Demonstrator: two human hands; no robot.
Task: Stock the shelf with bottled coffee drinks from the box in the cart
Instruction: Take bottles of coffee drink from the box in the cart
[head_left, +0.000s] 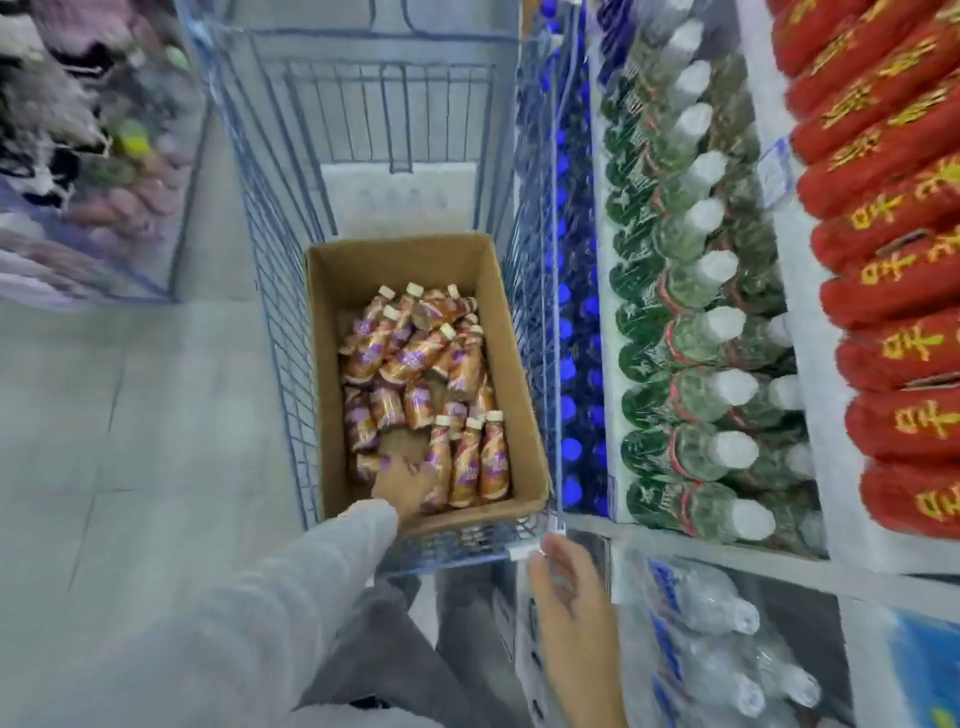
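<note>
An open cardboard box (519, 364) sits in the blue wire cart (291, 332). Inside it lie several bottled coffee drinks (415, 358), orange and purple with cream caps; three of them (470, 462) stand side by side at the near end. My left hand (402, 486), in a grey sleeve, reaches into the near end of the box, its fingers spread and touching the bottles there. My right hand (569, 597) is blurred and hovers by the cart's near right corner with relaxed fingers, holding nothing.
On the right, a shelf (800, 322) carries rows of green bottles with white caps (696, 332), blue-capped bottles (569, 364) and red packages (893, 291). Clear water bottles (717, 639) lie on a lower level. A bin of goods (78, 156) stands at the left across the grey floor.
</note>
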